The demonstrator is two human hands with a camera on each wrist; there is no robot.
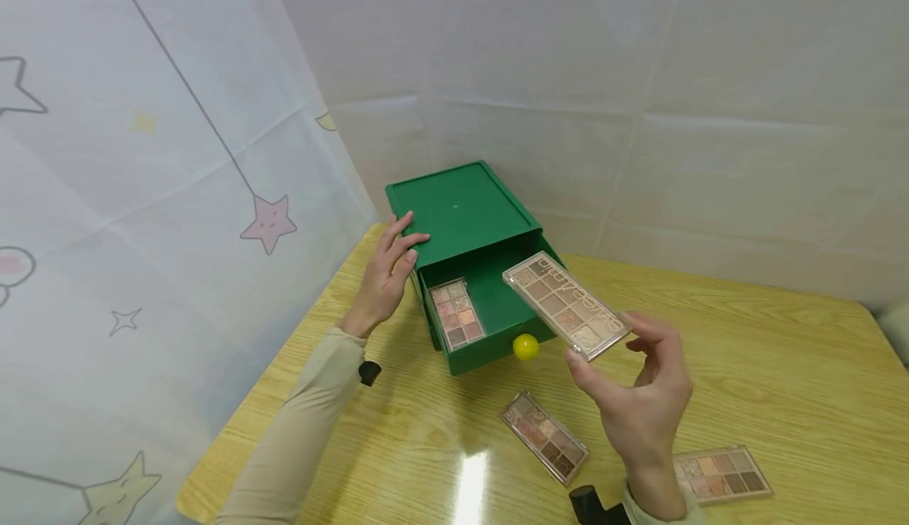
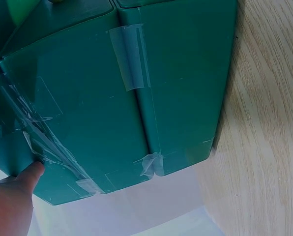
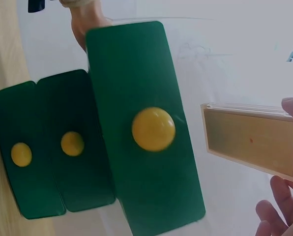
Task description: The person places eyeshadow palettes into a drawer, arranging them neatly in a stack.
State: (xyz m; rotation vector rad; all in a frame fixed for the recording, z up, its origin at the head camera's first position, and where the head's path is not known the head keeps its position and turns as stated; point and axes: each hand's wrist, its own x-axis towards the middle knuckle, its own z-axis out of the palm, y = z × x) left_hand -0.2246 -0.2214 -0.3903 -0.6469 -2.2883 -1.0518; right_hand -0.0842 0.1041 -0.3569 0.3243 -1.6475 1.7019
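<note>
My right hand (image 1: 642, 399) pinches an eyeshadow palette (image 1: 564, 304) by its near end, thumb on one edge and fingers on the other. The palette hangs tilted over the front right of the open top drawer (image 1: 490, 354), its plain back (image 3: 252, 140) showing in the right wrist view. Inside that drawer, along the left wall, lies another palette (image 1: 457, 313) with pinkish pans. My left hand (image 1: 383, 276) rests at the left top edge of the green drawer unit (image 1: 465, 209), fingers spread on its top and thumb (image 2: 32, 174) against its side.
Two more eyeshadow palettes lie on the wooden table: one (image 1: 545, 436) before the drawer, one (image 1: 723, 474) by my right wrist. A yellow knob (image 1: 525, 346) juts from the open drawer. Two closed drawers (image 3: 48, 147) sit below it. Cloth hangs behind and at left.
</note>
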